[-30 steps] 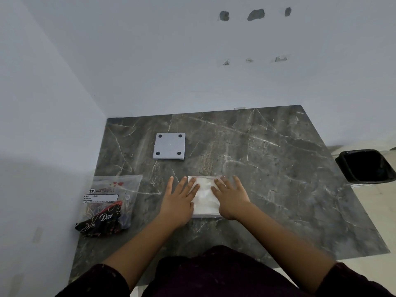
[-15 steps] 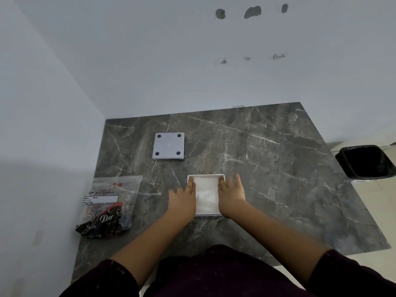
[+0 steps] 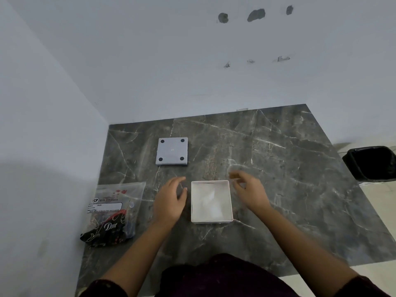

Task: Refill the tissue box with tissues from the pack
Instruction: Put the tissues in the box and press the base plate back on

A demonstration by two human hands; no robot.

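A white square tissue box (image 3: 230, 202) stands open on the dark marble table (image 3: 278, 172), with white tissues (image 3: 209, 200) lying inside it. My left hand (image 3: 170, 199) hovers just left of the box, fingers curled and apart, holding nothing. My right hand (image 3: 249, 188) hovers at the box's right far corner, fingers spread, also empty. A grey square lid (image 3: 172, 151) with black feet at its corners lies upside down farther back. The clear tissue pack (image 3: 113, 213) with dark print lies at the table's left edge.
White walls close off the table at the back and left. A black bin (image 3: 372, 162) stands on the floor past the table's right edge. My dark sleeves and lap sit at the near edge.
Both hands pressed flat on the tissues in the box, then slid to its sides. Now they have lifted off and moved apart, leaving the tissues inside.
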